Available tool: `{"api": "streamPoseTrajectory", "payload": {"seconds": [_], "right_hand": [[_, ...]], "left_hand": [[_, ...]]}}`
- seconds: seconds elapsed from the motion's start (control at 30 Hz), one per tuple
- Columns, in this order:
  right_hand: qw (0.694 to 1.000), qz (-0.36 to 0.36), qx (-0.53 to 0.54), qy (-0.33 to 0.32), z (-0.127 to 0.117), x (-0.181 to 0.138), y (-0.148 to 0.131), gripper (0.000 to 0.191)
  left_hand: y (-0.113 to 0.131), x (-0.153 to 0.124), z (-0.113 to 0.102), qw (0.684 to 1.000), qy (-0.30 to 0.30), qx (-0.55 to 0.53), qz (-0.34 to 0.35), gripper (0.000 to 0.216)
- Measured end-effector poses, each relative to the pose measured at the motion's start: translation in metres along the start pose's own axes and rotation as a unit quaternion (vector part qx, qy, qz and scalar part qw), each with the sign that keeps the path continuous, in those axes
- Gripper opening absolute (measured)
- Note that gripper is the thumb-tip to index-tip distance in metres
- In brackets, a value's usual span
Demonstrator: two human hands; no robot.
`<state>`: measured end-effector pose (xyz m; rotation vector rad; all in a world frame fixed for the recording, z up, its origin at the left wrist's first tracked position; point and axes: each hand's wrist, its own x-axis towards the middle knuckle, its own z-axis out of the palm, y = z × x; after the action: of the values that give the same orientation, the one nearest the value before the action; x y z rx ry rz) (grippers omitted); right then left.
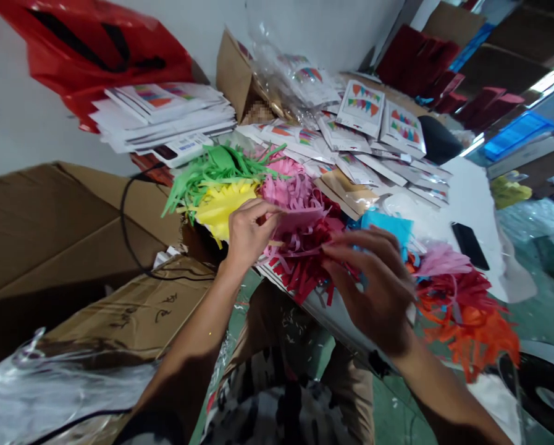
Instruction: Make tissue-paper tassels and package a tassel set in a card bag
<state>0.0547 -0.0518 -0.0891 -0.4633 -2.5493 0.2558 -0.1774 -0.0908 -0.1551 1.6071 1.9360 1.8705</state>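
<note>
My left hand [251, 232] pinches the near edge of a pink fringed tissue paper [299, 219] between thumb and fingertips. At the other side of this sheet, my right hand [373, 284] has thumb and forefinger drawn together at a thin pink strand; its other fingers are slightly blurred. Crimson fringed paper [299, 278] lies under both hands and hangs over the table edge. Yellow [225, 207] and green fringed paper [221, 164] are piled beyond my left hand. A blue sheet [388, 228] lies behind my right hand.
Printed bunting packets [360, 108] cover the back of the table, with a stack of white packets [165, 114] at left. A phone [470, 245] lies at right, near orange fringed paper [475, 337]. A cardboard box [40, 228] stands left; a black cable [123, 228] loops beside it.
</note>
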Motion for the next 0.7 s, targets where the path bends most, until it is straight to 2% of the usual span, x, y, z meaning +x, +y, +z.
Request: {"api": "streamPoseTrajectory", "payload": {"seconds": [0.1, 0.2, 0.27, 0.33, 0.43, 0.57, 0.7], "right_hand": [[0.996, 0.030, -0.034, 0.077, 0.025, 0.030, 0.024, 0.042], [0.998, 0.019, -0.053, 0.037, 0.047, 0.058, 0.048, 0.025], [0.998, 0.003, -0.056, 0.013, 0.054, 0.069, 0.057, 0.012], [0.998, -0.016, -0.055, 0.002, 0.054, 0.075, 0.062, 0.015], [0.998, -0.039, -0.043, 0.000, 0.048, 0.077, 0.067, 0.022], [0.998, -0.057, 0.007, 0.010, 0.042, 0.077, 0.072, 0.019], [0.994, -0.015, 0.100, 0.042, 0.043, 0.075, 0.071, 0.016]], "left_hand": [[-0.001, 0.001, -0.001, 0.999, -0.012, -0.003, 0.037, 0.013], [-0.002, 0.001, 0.000, 0.998, -0.021, -0.002, 0.055, 0.014], [-0.002, 0.001, 0.000, 0.998, -0.019, -0.008, 0.057, 0.016], [-0.001, 0.001, 0.000, 0.999, -0.006, -0.017, 0.048, 0.018], [0.002, 0.000, -0.002, 0.999, 0.042, -0.019, 0.013, 0.018], [0.003, -0.005, -0.003, 0.993, 0.109, -0.012, -0.029, 0.019], [0.002, -0.011, -0.001, 0.993, 0.104, -0.019, -0.047, 0.019]]}}
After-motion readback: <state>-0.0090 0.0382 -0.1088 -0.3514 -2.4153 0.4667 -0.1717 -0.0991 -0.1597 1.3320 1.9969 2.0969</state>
